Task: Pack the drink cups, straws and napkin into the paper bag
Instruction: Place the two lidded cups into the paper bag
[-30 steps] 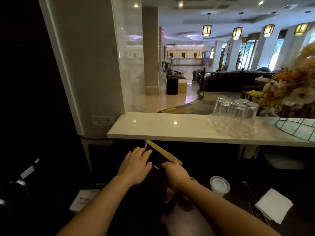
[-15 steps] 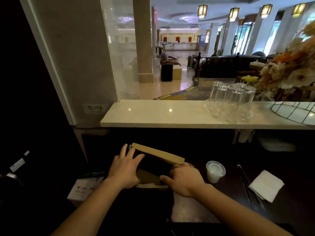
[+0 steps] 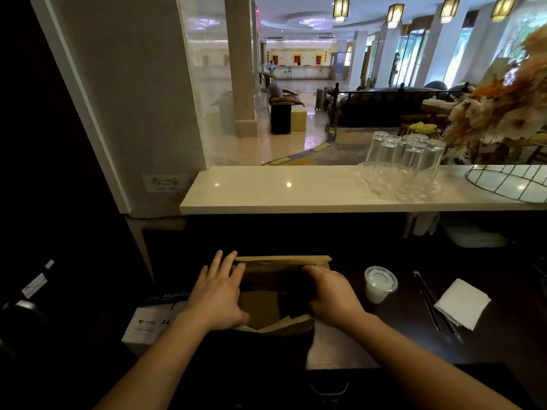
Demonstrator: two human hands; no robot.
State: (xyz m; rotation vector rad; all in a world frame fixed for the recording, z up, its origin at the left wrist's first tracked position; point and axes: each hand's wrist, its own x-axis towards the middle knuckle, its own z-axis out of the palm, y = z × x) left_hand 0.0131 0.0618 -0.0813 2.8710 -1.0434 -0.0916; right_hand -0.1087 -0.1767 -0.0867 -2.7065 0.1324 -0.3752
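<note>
At lower centre both hands, left hand [image 3: 217,300] and right hand [image 3: 331,294], grip opposite walls of the paper bag [image 3: 266,309], spreading its mouth, which may tear or collapse if pulled unevenly, while 1 lidded cup [image 3: 379,284], the straws [image 3: 429,303] and the napkin [image 3: 461,303] wait at lower right.

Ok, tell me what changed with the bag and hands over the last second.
Both hands spread the paper bag wider: left hand on its left wall, right hand on its right, mouth now square and open. The lidded cup, straws and napkin stayed on the counter, unpacked.
</note>
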